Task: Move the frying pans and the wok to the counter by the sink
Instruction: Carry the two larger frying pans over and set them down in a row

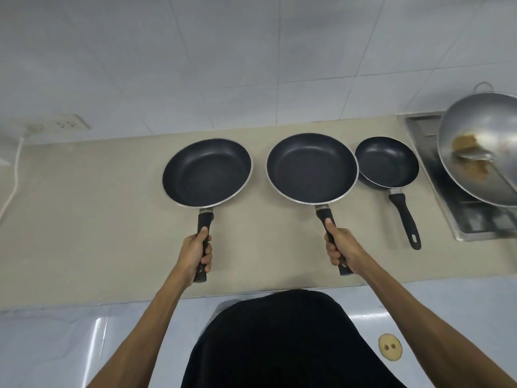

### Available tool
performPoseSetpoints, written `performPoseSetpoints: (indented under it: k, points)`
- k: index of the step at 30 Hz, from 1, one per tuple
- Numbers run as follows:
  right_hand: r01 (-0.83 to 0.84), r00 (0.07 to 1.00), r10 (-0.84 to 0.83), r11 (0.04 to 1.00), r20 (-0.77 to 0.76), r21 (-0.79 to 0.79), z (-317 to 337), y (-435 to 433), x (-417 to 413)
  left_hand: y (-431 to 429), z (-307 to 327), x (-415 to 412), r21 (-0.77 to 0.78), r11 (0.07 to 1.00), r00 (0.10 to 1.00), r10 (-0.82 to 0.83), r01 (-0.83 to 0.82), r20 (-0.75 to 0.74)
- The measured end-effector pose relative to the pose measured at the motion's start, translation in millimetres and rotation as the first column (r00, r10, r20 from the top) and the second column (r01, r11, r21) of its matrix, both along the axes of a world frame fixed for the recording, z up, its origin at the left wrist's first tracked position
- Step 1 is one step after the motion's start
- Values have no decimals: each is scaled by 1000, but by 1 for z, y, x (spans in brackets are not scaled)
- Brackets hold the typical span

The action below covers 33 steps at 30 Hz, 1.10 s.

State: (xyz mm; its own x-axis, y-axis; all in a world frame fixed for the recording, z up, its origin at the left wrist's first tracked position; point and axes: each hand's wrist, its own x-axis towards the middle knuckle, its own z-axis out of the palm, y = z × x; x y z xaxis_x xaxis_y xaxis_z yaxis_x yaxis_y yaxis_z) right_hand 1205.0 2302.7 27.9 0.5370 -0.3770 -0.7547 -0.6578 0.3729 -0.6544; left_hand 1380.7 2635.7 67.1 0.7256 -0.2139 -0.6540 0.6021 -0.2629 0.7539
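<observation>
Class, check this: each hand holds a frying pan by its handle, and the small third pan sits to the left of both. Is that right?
Not quite. The head view shows the small pan to the right of both, near the wok. The left hand and right hand each hold a pan handle.

— What's behind the counter [98, 219]?
— A wall [223, 65] of large pale tiles with thin grout lines, evenly lit.
— Anything mounted there?
— A white socket strip [60, 125] at far left, its white cord [12, 189] trailing down over the beige countertop.
— And below?
— Glossy pale-blue floor tiles [56, 345], with a small round drain cover [389, 347].
</observation>
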Motion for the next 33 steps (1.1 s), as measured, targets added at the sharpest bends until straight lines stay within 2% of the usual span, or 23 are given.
performPoseSetpoints:
  k: [13, 22, 33]
  points:
    - [0, 1000, 0, 1000, -31, -12, -8, 6, 22, -3, -17, 28, 16, 999, 999, -42, 42, -14]
    - [-83, 994, 80, 996, -69, -42, -16, 7, 23, -8, -30, 23, 25, 996, 996, -84, 84, 37]
    - [-65, 996, 60, 995, -62, -73, -20, 6, 26, -15, -43, 23, 62, 996, 997, -68, 66, 34]
